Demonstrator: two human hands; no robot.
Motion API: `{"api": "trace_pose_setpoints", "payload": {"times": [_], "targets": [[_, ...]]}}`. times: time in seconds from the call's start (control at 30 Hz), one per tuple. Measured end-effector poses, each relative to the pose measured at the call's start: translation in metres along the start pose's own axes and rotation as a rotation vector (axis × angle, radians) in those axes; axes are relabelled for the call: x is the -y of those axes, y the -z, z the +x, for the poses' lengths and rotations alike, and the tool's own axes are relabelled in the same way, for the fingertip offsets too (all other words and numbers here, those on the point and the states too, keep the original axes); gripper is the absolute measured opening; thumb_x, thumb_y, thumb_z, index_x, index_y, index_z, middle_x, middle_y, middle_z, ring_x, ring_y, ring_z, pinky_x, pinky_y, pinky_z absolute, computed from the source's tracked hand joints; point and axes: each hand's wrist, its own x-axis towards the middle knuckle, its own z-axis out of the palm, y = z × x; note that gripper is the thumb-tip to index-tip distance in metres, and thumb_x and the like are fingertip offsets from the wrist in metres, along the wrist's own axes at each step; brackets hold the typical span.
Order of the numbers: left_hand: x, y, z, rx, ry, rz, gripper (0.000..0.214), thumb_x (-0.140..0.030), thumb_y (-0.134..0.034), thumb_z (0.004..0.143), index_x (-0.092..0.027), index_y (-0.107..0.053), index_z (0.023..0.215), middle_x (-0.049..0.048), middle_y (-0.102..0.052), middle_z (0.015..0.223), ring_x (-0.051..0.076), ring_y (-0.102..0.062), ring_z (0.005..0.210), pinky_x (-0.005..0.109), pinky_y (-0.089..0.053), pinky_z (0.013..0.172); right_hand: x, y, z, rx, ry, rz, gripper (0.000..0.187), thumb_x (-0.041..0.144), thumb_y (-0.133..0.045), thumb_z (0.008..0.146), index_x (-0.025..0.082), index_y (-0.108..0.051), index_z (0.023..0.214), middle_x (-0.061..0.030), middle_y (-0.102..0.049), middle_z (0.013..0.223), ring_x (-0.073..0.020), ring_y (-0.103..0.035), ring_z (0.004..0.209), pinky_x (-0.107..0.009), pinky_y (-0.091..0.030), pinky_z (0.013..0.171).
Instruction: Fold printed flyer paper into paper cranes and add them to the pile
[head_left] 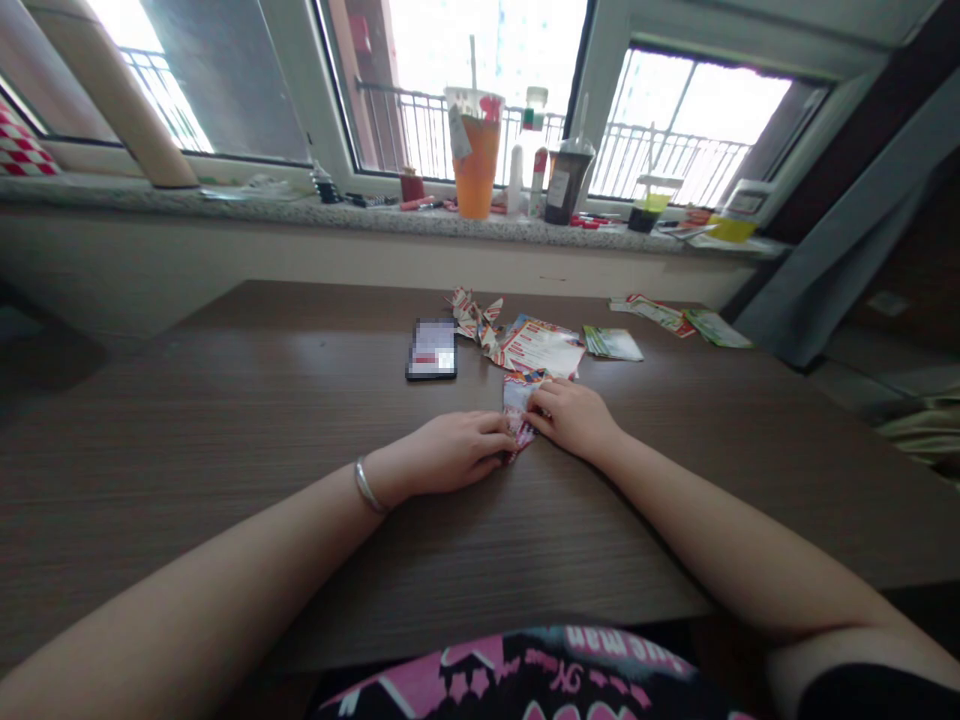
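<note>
Right now the left hand (442, 452) and right hand (574, 418) are closed in narrow, fingers pressing a folded printed paper (517, 408) down on the bench (225, 430) between them, with a loose flyer (540, 345) just ahead and a phone (432, 350) beside it.

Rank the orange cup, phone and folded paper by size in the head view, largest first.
Orange cup looks largest. The phone and folded paper look alike. The left hand and right hand partly cover the paper, so those two stay unranked.
</note>
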Motion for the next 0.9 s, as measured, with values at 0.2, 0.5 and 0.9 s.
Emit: {"api": "trace_pose_setpoints", "payload": {"times": [0.2, 0.5, 0.9], "targets": [[0.001, -0.001, -0.001, 0.002, -0.001, 0.014, 0.027, -0.018, -0.053, 0.089, -0.021, -0.063, 0.113, 0.0078, -0.059, 0.122, 0.020, -0.058, 0.109, 0.033, -0.048, 0.095, 0.005, 0.005, -0.004, 0.011, -0.082, 0.124, 0.023, 0.044, -0.061, 0.086, 0.021, -0.063, 0.086, -0.0067, -0.066, 0.097, -0.0221, -0.058, 0.092, -0.031, -0.042, 0.077], [0.000, -0.003, 0.000, -0.025, -0.059, 0.061, 0.032, -0.014, -0.052, 0.087, -0.019, -0.060, 0.118, 0.0082, -0.058, 0.132, 0.021, -0.052, 0.123, 0.037, -0.042, 0.105, -0.004, -0.002, 0.000, -0.001, -0.034, 0.292, 0.019, 0.038, -0.064, 0.084, 0.020, -0.060, 0.086, -0.0068, -0.066, 0.095, -0.0201, -0.059, 0.090, -0.032, -0.044, 0.082], [0.001, -0.006, 0.000, -0.027, -0.086, 0.085, 0.036, -0.017, -0.046, 0.092, -0.022, -0.056, 0.126, 0.0073, -0.053, 0.136, 0.021, -0.051, 0.122, 0.037, -0.042, 0.104, -0.008, -0.009, 0.001, -0.009, 0.018, 0.383, 0.014, 0.033, -0.062, 0.085, 0.020, -0.059, 0.087, -0.0070, -0.066, 0.098, -0.0199, -0.059, 0.093, -0.032, -0.045, 0.084]]}}
